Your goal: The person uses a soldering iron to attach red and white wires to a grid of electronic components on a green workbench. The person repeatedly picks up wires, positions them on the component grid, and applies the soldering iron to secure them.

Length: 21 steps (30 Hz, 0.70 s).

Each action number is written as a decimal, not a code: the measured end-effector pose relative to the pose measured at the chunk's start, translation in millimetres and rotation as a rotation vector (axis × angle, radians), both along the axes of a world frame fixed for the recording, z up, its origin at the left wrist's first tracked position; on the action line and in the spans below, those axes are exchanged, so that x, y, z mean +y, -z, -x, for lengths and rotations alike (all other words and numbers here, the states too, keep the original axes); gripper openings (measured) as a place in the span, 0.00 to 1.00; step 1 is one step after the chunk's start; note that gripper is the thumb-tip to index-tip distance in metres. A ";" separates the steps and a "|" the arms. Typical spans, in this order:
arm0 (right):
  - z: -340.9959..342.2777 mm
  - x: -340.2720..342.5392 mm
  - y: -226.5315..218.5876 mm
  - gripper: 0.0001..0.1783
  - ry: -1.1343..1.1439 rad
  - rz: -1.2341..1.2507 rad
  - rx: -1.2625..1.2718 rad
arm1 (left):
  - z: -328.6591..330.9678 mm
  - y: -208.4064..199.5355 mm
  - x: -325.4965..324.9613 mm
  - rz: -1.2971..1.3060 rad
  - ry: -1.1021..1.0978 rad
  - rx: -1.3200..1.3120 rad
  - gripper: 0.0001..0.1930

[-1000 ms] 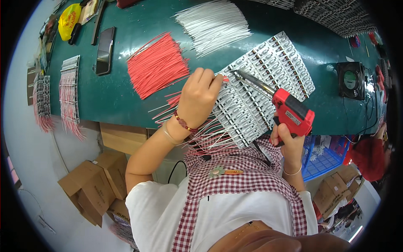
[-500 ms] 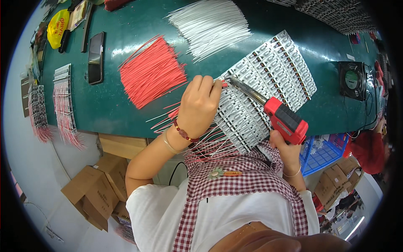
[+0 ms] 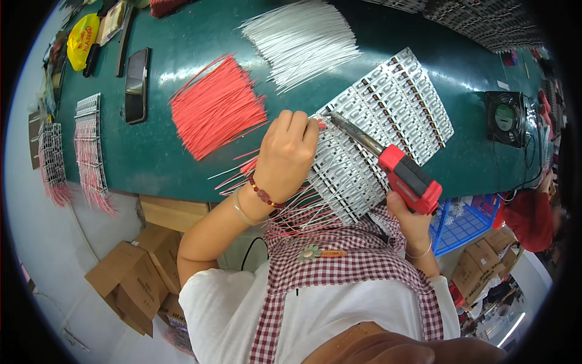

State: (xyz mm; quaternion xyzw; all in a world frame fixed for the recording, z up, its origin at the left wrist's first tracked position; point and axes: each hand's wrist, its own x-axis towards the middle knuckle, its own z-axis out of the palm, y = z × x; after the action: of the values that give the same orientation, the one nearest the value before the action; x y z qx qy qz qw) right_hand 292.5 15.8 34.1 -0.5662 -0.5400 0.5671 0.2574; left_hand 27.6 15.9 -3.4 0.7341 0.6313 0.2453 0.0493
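Left hand (image 3: 288, 148) pinching red wires (image 3: 321, 124), boards (image 3: 397, 103) just right of those fingertips! Right hand (image 3: 410, 221) grips the iron (image 3: 410, 179), its tip (image 3: 331, 115) perilously near: one slip could scorch skin.

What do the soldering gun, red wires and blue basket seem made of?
Soldering gun: smooth, even red colour, probably plastic; shiny shaft, likely metal.
Red wires: matte, evenly coloured, probably plastic coating.
Blue basket: uniform colour and lattice suggest smooth moulded plastic.
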 end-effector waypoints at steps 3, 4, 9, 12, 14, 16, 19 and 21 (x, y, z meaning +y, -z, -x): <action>-1.1 -4.0 0.3 0.14 0.054 0.006 0.014 | 1.1 -1.0 -1.7 0.014 -0.002 0.007 0.12; -0.7 -7.2 1.1 0.14 0.092 0.033 0.029 | 1.7 0.0 -2.5 0.029 0.003 0.013 0.12; -2.2 -11.2 12.8 0.15 0.136 -0.180 -0.041 | 0.6 -4.3 2.2 0.023 0.033 -0.006 0.08; 2.7 13.9 -8.7 0.17 -0.059 -0.174 -0.001 | -3.6 -1.5 0.4 0.058 0.036 -0.001 0.10; 3.1 18.1 -10.7 0.19 -0.131 -0.151 0.025 | -3.3 3.4 -3.3 0.030 0.021 0.018 0.10; 1.1 19.1 -12.6 0.20 -0.112 -0.152 0.048 | -4.4 3.5 -0.5 0.015 0.018 0.033 0.11; -0.4 15.9 -16.6 0.21 -0.077 -0.119 0.074 | -6.9 4.6 2.6 -0.011 0.030 0.041 0.10; -0.8 13.8 -17.8 0.21 -0.049 -0.112 0.100 | -7.8 4.7 2.8 -0.037 0.023 0.031 0.08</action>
State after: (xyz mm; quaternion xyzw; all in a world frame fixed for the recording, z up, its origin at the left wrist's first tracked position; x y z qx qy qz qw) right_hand 293.4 29.6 51.9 -0.5084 -0.5710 0.5698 0.3012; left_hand 35.4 18.7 -8.1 0.7457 0.6189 0.2450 0.0287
